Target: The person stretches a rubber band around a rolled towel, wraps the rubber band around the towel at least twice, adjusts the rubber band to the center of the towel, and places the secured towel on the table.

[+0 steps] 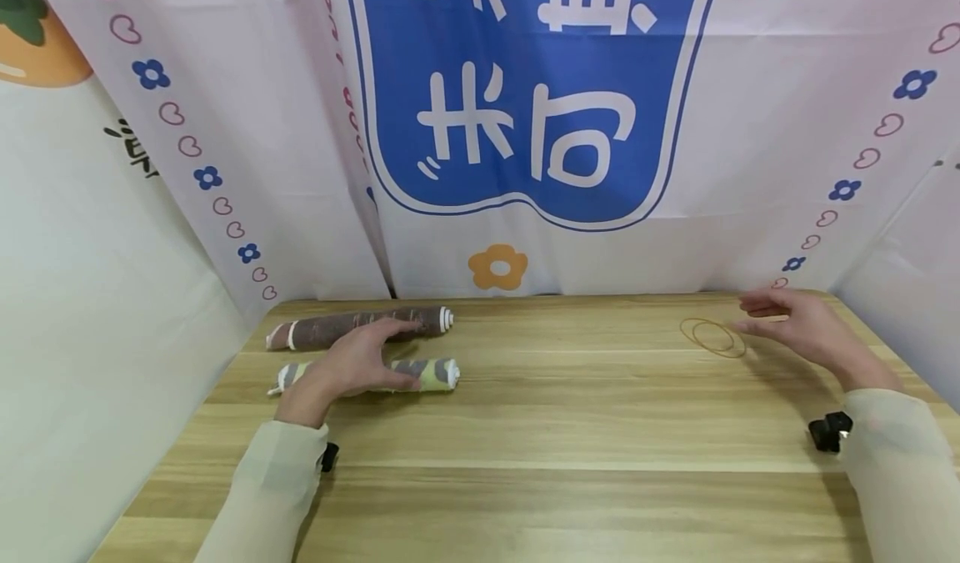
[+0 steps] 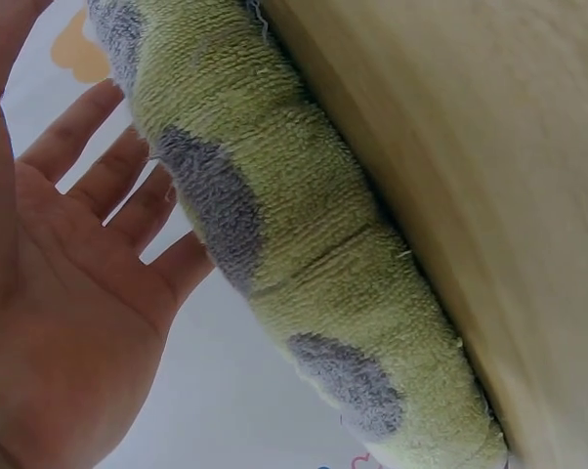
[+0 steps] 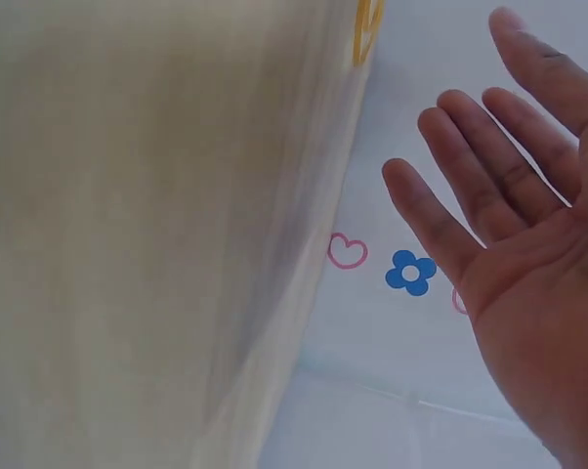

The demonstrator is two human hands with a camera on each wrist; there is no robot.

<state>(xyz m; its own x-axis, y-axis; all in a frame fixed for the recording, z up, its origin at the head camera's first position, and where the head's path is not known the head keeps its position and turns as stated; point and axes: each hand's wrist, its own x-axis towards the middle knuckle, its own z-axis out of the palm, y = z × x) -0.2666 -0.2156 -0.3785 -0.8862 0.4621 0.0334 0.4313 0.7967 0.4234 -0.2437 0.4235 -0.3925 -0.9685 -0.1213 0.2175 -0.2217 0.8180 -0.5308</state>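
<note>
My left hand hovers over two rolled towels at the table's left, its fingers extended and slightly bent. The nearer roll is yellow-green terry cloth with grey patches; behind it lies a brown roll with white ends. In the left wrist view, the spread palm faces the yellow-green roll and grips nothing. At the far right, my right hand is raised with its fingertips close beside two thin yellow rubber bands. The right wrist view has the palm empty, fingers relaxed.
A wood-grain table lies under everything. White printed cloth with a blue panel hangs along its back edge, and pale cloth closes off both sides. A black wrist device shows by the right sleeve.
</note>
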